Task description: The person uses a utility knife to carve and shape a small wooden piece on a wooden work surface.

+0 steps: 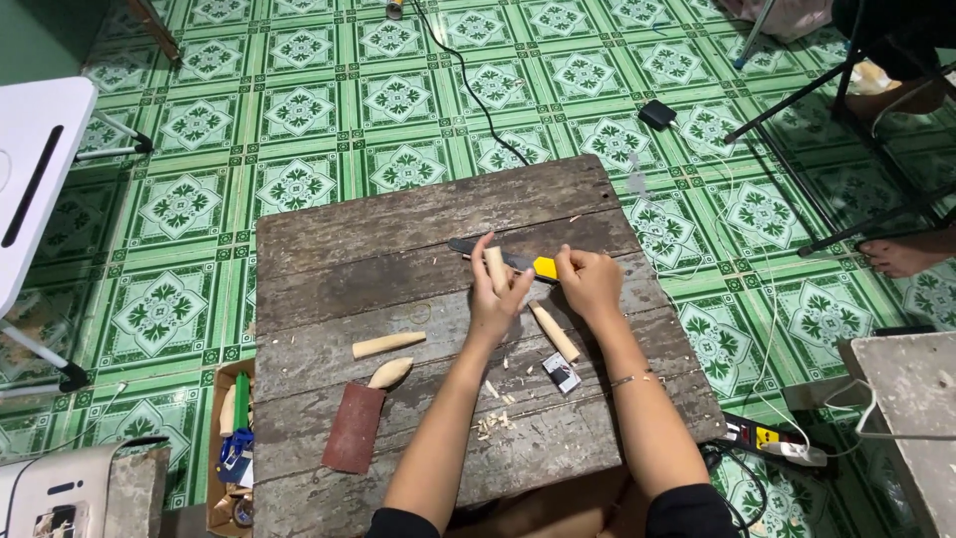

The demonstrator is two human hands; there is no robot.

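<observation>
My left hand [495,294] grips a short pale wooden piece [495,267], held upright over the dark wooden table [398,219]. Close to its right, my right hand [588,281] holds a knife with a yellow handle [544,266]; its dark blade [476,248] points left, behind the wood. A second wooden stick [554,332] lies just below my hands. Two more carved pieces [387,345] [390,373] rest to the left, the lower one touching a reddish-brown sandpaper sheet [353,427]. Pale shavings [495,413] are scattered between my forearms.
A small dark box [562,373] lies on the table by my right wrist. A cardboard box of tools [231,448] stands at the table's left. On the green tiled floor are cables, a power strip [777,443], stand legs [797,179] and another person's foot [901,254]. A white table [35,169] is at left.
</observation>
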